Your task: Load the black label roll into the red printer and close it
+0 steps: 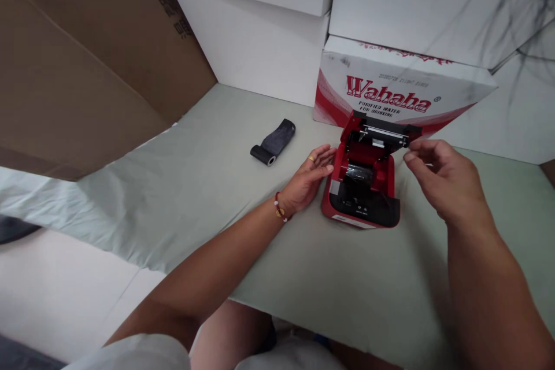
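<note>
A small red and black printer [362, 188] sits on the pale green table [208, 185] with its lid [381, 136] tipped up and a dark roll inside. My left hand [309, 176] lies open against the printer's left side, fingers stretched out. My right hand [442, 176] hovers at the lid's right corner, thumb and fingers pinched together close to the lid edge; what they hold, if anything, is too small to see. A dark partly unrolled ribbon roll [274, 143] lies on the table to the left of the printer.
A red and white Wahaha carton [399, 89] stands right behind the printer. White boxes [260, 40] are stacked along the back. A large brown cardboard sheet [87, 58] leans at the left. The table's near edge runs just above my knees.
</note>
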A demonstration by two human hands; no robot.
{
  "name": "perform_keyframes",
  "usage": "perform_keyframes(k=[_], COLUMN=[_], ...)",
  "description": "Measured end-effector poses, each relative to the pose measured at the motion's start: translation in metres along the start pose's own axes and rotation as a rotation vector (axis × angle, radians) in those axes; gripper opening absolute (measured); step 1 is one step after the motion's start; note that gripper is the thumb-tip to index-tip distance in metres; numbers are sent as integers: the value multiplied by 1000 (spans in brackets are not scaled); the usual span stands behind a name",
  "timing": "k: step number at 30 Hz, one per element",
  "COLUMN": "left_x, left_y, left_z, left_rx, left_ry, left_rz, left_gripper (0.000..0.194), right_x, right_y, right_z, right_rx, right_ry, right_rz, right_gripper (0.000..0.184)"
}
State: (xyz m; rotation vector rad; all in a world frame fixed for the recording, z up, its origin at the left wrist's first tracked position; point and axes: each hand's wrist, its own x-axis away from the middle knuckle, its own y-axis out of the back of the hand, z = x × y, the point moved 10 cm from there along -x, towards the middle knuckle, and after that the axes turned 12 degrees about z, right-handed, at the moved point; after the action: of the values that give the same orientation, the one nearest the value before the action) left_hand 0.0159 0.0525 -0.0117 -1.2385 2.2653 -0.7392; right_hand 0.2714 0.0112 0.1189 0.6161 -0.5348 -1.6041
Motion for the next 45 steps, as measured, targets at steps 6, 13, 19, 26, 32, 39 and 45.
perform_keyframes(k=[6,13,19,26,32,39,45], left_x=[0,-1,-1,-2,-1,-2,-3], left_y=[0,1,2,4,4,3,4], left_z=[-1,-1,-1,0,-1,-1,2], left_rx=[1,-25,-30,-29,-28,-23,-26], left_ry=[7,14,10,23,28,30,23], left_rz=[-14,-15,-22,-32,-36,-26,-42], left_gripper=[59,56,57,56,55,54,51], right_x=[4,-10,-15,-14,-8,-11,21], right_y=[-60,-105,-106,-87,-101,-93,-35], right_z=[58,75,71,62,59,61,51], right_rx=[592,1119,1117,859,825,584,-29], right_ry=[174,64,4,-17,80,96,33], right_rz=[424,755,707,529,759,701,421], right_gripper=[30,39,36,26,30,20,29])
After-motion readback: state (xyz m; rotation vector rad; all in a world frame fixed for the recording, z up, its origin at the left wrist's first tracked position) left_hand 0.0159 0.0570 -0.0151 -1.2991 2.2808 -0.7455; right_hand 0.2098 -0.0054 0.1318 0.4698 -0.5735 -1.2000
